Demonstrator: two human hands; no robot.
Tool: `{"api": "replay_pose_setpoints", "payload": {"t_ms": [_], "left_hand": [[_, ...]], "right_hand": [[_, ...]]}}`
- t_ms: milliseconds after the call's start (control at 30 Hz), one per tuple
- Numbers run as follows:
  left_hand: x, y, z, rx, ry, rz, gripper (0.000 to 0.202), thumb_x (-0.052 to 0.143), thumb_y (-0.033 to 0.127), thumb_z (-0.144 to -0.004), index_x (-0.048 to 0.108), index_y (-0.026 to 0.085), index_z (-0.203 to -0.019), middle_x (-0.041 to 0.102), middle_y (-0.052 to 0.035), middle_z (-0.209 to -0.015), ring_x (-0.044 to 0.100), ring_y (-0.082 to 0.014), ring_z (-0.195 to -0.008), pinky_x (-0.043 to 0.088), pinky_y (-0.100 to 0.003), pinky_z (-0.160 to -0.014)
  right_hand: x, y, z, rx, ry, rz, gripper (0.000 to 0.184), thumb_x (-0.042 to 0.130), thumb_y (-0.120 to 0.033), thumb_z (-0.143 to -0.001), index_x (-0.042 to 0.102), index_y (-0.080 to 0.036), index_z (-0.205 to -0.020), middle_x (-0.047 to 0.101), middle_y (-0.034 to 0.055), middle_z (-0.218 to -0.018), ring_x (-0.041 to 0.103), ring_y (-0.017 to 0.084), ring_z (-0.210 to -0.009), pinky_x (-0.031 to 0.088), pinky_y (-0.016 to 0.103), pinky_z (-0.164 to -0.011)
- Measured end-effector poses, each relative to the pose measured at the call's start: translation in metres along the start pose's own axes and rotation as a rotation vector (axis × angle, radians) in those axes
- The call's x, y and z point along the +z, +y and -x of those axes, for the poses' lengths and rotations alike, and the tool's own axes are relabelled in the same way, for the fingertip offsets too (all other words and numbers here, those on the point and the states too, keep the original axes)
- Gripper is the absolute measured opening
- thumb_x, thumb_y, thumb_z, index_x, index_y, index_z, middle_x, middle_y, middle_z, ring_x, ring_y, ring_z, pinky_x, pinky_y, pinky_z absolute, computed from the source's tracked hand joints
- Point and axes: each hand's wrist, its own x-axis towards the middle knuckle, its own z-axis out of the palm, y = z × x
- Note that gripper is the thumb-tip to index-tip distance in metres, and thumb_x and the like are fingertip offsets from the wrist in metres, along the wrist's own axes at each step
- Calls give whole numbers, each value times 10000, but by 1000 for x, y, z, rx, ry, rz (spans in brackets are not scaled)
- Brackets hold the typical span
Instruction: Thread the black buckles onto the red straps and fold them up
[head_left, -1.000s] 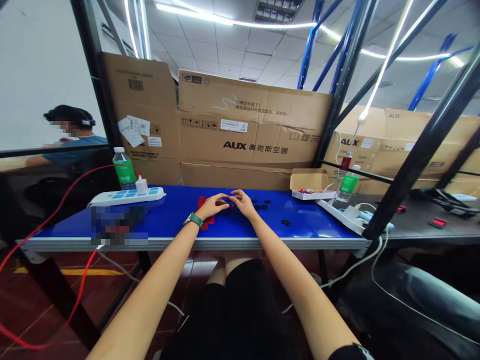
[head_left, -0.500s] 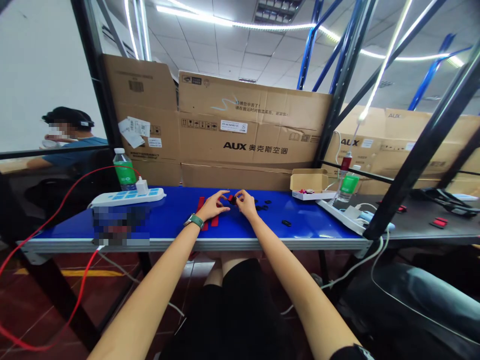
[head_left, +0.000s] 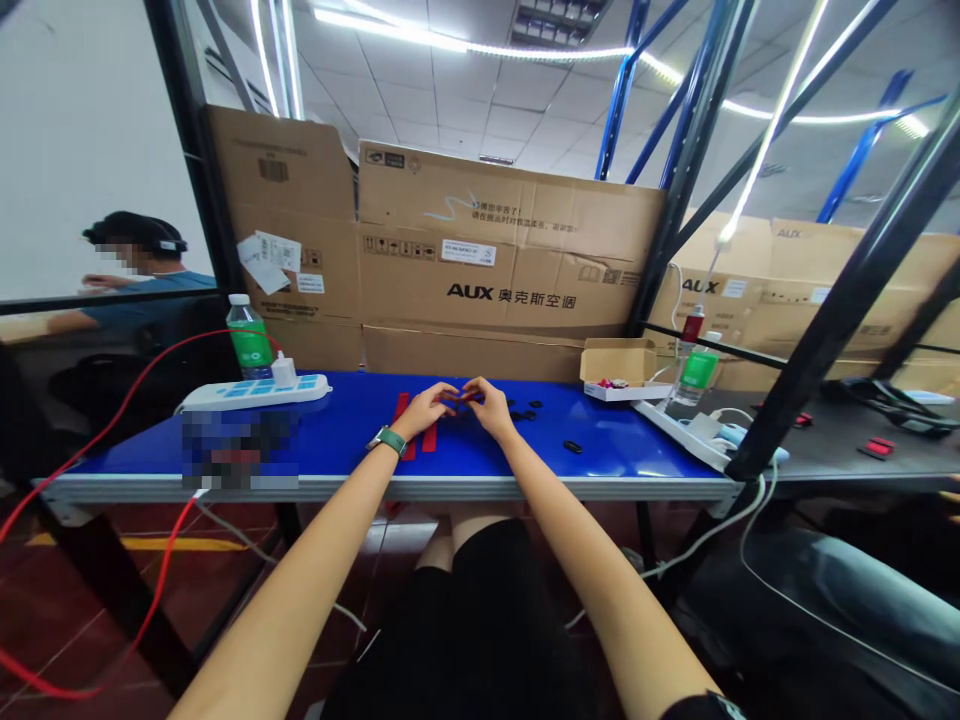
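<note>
Bare forearms [head_left: 315, 570], green-strapped smartwatch [head_left: 388, 440] on the left wrist [head_left: 373, 452], black shorts [head_left: 465, 620], dark short sleeve [head_left: 701, 708]

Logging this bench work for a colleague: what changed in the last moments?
The left hand and right hand have closed in toward each other from the slight gap half a second ago, fingertips now meeting over a small reddish piece; I cannot tell whether it is held. The red strips, the lone black piece and the white power strip stayed put.

Small item [head_left: 462, 397] between fingers [head_left: 477, 389] hidden, unidentifiable; front bench patch [head_left: 238, 450] blurred.
</note>
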Motion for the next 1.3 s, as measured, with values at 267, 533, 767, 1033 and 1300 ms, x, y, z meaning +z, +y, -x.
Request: {"api": "replay_pose_setpoints", "payload": {"t_ms": [267, 533, 767, 1033, 1300], "left_hand": [[-1, -7, -3, -84, 75, 42, 554, 863, 448, -677, 666, 146, -1098, 710, -142, -1208, 725, -270, -999, 556, -455, -974], [-7, -7, -3, -45, 145, 80, 616, 891, 456, -641, 699, 141, -1134, 692, -154, -1276, 689, -301, -1103, 507, -499, -1051], [-6, -12, -5, -71, 131, 64, 607, 908, 444, -599, 712, 139, -1086, 727, -147, -1201, 708, -305, -1062, 524, -508, -1035], [-4, -3, -7, -6, 157, 98, 522, 871, 384, -651, 719, 135, -1084, 756, -124, -1119, 726, -284, -1018, 557, -472, -1004], [-3, -1, -4, -38, 123, 91, 487, 880, 364, -624, 728, 138, -1027, 764, -131, -1095, 725, -283, -1014, 562, -466, -996]], "right_hand": [[3, -3, 0, 32, 140, -13, 314, 655, -257, -775, 574, -214, -1076, 660, 68, -1083, 678, 179, -872, 562, 315, -796], [1, -2, 1, -38, -72, 94, 204, 673, -337, -846, 674, -200, -997, 700, 53, -991, 656, 185, -901, 515, 314, -825], [2, 3, 1, 13, -88, 54, 199, 710, -228, -781, 707, -212, -979, 690, 48, -1017, 644, 182, -926, 503, 312, -835], [1, 6, -5, 206, -46, -420, 390, 734, -247, -630, 583, -227, -989, 609, -41, -771, 541, 132, -684, 442, 265, -708], [3, 5, -1, 210, -133, -92, 286, 701, -468, -724, 611, -210, -810, 611, -14, -755, 528, 155, -726, 417, 279, -718]]}}
